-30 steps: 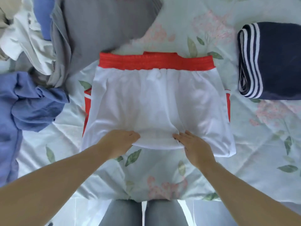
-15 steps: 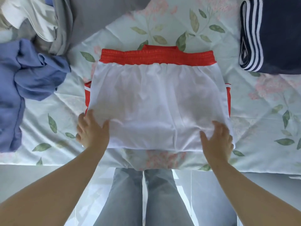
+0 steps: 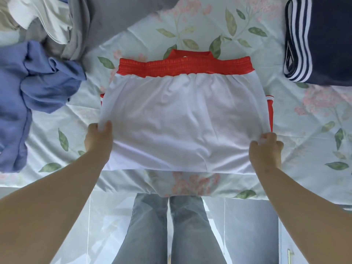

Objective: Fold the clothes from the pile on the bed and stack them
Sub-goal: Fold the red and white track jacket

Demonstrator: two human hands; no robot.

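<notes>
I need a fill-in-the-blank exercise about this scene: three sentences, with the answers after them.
The white fabric shorts have an elastic waistband coloured ____.
The crumpled garment nearest the left hand is ____ in colour.
The right hand, gripping the shorts, is toward the folded navy garment, whose stripes are ____.
Answers: red; blue; white.

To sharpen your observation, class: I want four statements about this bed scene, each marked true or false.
1. The left hand and right hand each grip a lower corner of the white shorts. True.
2. The shorts' waistband is blue. False: it is red.
3. A folded navy garment lies right of the shorts, apart from them. True.
4. The blue garment on the left is neatly folded. False: it lies crumpled.
</notes>
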